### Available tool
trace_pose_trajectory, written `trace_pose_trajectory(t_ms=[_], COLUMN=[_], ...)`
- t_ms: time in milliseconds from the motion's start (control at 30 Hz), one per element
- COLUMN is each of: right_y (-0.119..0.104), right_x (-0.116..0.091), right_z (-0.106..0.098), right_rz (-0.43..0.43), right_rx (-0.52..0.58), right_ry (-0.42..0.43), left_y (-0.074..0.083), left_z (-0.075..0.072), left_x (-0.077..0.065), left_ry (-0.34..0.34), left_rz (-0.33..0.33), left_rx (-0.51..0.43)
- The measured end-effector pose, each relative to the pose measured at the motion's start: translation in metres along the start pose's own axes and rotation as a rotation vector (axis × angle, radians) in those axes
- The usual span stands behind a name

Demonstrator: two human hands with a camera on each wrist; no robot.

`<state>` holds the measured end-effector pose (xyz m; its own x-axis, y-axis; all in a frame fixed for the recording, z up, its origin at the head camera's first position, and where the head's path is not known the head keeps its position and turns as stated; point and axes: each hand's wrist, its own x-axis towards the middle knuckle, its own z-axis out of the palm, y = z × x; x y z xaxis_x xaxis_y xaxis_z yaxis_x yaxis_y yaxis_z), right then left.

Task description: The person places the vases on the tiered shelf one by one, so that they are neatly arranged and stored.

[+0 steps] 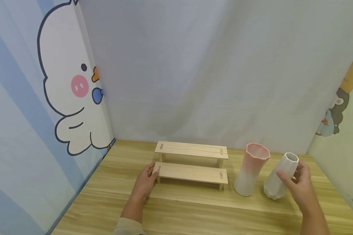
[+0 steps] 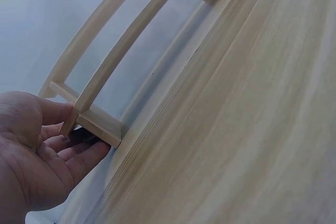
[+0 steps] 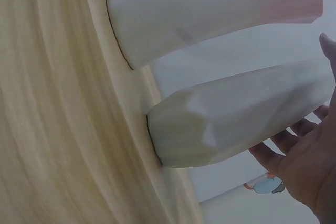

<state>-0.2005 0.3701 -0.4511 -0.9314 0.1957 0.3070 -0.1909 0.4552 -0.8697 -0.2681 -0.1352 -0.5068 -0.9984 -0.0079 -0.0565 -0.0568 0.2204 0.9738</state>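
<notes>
A pale two-step wooden display rack [image 1: 191, 172] stands on the table, its rear step [image 1: 191, 149] higher than the front one. My left hand [image 1: 145, 181] grips the left end of the front step, thumb on the board; in the left wrist view its fingers [image 2: 86, 158] reach beneath the end by the leg. On the right, my right hand [image 1: 303, 186] is curled around the upper part of a white faceted vase [image 1: 279, 179], thumb at its front and fingers [image 3: 268, 156] along its far side. A pink-and-white vase [image 1: 248, 173] stands upright between the rack and the white vase.
The wood-grain table [image 1: 194, 215] runs back to a plain grey curtain [image 1: 194, 65]. A curtain with a white cartoon bird [image 1: 67, 81] closes the left side; a pale printed curtain [image 1: 344, 147] hangs at the right.
</notes>
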Motion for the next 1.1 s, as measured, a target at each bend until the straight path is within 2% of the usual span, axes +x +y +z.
trace_pose_trajectory(t_ms=[167, 333, 600, 1100], right_y=[0.005, 0.012, 0.02, 0.014], right_x=[0.002, 0.002, 0.004, 0.003], right_z=[0.001, 0.002, 0.004, 0.003], right_rz=[0.048, 0.049, 0.059, 0.078], right_rx=[-0.045, -0.059, -0.084, -0.129], right_ry=[-0.07, -0.104, -0.106, -0.106], left_y=[-0.002, -0.002, -0.003, -0.002], left_z=[0.0, 0.0, 0.001, 0.0], left_x=[0.001, 0.001, 0.003, 0.001], left_ry=[-0.006, -0.01, 0.014, -0.008], left_rz=[0.009, 0.01, -0.002, -0.007], left_rx=[0.0, -0.002, -0.005, -0.029])
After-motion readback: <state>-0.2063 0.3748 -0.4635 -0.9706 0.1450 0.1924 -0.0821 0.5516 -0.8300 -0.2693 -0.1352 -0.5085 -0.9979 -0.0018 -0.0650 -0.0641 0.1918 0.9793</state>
